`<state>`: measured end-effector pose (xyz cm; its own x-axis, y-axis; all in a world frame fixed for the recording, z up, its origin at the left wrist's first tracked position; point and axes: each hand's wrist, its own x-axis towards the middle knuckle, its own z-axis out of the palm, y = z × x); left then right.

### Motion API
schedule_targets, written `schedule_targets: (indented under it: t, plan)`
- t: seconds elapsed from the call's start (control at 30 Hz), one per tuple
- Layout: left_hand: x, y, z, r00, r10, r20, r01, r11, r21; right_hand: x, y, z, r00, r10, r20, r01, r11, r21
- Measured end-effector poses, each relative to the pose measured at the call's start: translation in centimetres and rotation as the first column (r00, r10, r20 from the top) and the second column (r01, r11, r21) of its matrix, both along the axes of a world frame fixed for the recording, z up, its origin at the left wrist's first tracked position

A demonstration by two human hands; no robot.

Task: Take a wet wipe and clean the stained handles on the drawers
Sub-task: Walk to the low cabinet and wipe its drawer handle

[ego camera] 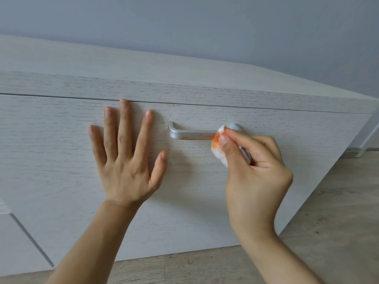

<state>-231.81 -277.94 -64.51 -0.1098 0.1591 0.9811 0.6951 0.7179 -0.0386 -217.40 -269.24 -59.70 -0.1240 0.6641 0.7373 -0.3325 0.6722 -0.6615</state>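
A silver bar handle (192,134) is seen fixed on the white wood-grain drawer front (266,181), a little right of the middle of the view, with its long axis running level from left to right. Orange staining is visible along the lower edge of the bar, from near its left bend across to where it is covered on the right. A bunched white wet wipe (217,144), already marked orange, is pressed against the right part of the handle and is pinched between the thumb and curled fingers (223,140) of the right hand (256,173), which is by far the nearer hand to the handle. The uncleaned stretch of the bar therefore lies to the left of those fingertips, along the handle's own line, so the next wiping stroke is judged to run leftward down the bar. The left hand (125,160) is laid flat on the drawer front just left of the handle, its fingers straight and spread, nothing being held; it is judged to be steadying the drawer. Above the drawer the top panel of the cabinet (184,87) is seen, with a pale grey-blue wall (184,23) behind it. Wood-effect flooring (338,201) is shown below and to the right.
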Motion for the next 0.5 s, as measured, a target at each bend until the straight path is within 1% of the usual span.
schedule_targets:
  t: [0.13, 0.27, 0.37, 0.5]
  plan:
    - [0.1, 0.0, 0.0, 1.0, -0.001, 0.003, 0.001, 1.0, -0.002, -0.3, -0.6, 0.2, 1.0, 0.02, 0.012, -0.02, 0.999, 0.035]
    - [0.0, -0.1, 0.1, 1.0, -0.003, 0.004, 0.003, 1.0, -0.002, 0.6, 0.3, 0.2, 1.0, -0.012, 0.029, 0.012, 1.0, 0.013]
    - [0.1, -0.1, 0.1, 1.0, -0.002, 0.011, 0.002, 1.0, -0.002, 0.0, -0.4, 0.3, 0.998, -0.034, 0.061, 0.031, 0.999, 0.045]
    - [0.2, 0.0, 0.1, 1.0, -0.003, 0.011, 0.003, 1.0, -0.003, -0.5, -1.0, 0.3, 0.994, 0.017, 0.108, -0.025, 0.997, 0.073]
